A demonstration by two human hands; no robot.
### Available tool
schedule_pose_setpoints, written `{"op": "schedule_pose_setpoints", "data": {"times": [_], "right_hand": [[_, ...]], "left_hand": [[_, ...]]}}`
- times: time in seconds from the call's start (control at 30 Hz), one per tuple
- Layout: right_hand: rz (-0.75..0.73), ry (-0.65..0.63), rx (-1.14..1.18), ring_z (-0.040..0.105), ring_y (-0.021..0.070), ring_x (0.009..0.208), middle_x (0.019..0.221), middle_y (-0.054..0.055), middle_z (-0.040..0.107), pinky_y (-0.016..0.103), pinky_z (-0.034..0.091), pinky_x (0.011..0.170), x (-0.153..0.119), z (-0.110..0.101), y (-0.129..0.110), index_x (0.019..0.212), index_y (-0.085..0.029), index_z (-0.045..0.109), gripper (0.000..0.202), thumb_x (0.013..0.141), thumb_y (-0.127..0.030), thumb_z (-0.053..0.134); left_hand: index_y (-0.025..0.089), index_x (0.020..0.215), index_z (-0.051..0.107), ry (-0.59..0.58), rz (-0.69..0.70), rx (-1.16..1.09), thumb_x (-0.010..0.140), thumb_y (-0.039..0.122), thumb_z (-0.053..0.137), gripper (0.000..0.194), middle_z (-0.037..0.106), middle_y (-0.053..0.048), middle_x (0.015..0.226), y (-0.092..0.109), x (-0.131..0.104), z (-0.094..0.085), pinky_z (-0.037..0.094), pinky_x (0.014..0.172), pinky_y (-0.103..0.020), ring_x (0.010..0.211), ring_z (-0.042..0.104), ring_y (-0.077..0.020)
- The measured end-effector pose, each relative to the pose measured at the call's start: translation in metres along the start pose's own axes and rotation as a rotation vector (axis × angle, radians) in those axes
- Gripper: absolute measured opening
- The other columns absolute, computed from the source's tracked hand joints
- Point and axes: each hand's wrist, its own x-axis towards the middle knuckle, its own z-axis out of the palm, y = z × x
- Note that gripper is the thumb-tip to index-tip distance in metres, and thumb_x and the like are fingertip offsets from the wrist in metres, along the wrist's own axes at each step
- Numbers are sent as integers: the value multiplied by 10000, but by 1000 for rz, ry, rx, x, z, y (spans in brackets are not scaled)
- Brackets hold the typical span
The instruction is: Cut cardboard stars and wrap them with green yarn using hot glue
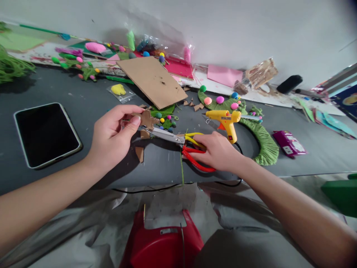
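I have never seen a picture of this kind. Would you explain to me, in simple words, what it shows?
There is no machine here: one camera, worn on a person's head, looks forward and down at two bare hands. The left hand holds a small cardboard piece. The right hand holds scissors with red and yellow handles, their blades close to that piece. On the grey table are a yellow glue gun, a curved green form, a cardboard sheet and a dark-screened device.

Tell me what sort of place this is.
Likely a craft workspace: there's a yellow glue gun, scissors in the right hand, and a curved green piece bearing colourful balls.
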Motion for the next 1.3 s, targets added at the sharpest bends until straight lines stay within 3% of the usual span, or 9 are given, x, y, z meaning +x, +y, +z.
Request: {"op": "schedule_pose_setpoints", "data": {"times": [0.2,0.5,0.73,1.07,1.3], "right_hand": [[19,13,27,290,109,565,574,-48,437,293,208,631,1,2,0,675,-208,370,538,894,-636,611],[29,-13,-61,313,119,587,619,-12,527,295,189,626,0,4,0,690,-199,443,449,923,-550,599],[-6,15,-135,283,112,550,595,-12,508,307,200,645,-3,4,-8,698,-201,446,489,909,-635,524],[-26,-5,-132,391,125,531,597,-10,546,307,207,631,-4,-2,-9,705,-208,450,498,909,-659,508],[-32,-10,-148,433,132,536,609,-10,558,315,230,646,-4,-2,-10,717,-210,461,507,920,-676,472]], "left_hand": [[224,1087,764,-10,-33,49,892,160,685,219,754,1,936,6,0,-1,464,640,-198,731,613,-98],[211,1101,756,-14,-71,56,909,174,682,209,715,2,882,10,0,-1,441,636,-214,703,567,-98],[241,1159,763,1,-70,70,940,164,659,254,719,14,931,14,-1,0,405,642,-235,716,535,-94],[261,1130,761,-105,6,156,958,209,643,215,735,-1,1072,10,-2,0,472,743,-264,826,626,-128],[260,1085,768,-115,7,157,948,204,649,190,722,3,1002,12,-4,-1,465,738,-266,816,620,-134]]}}
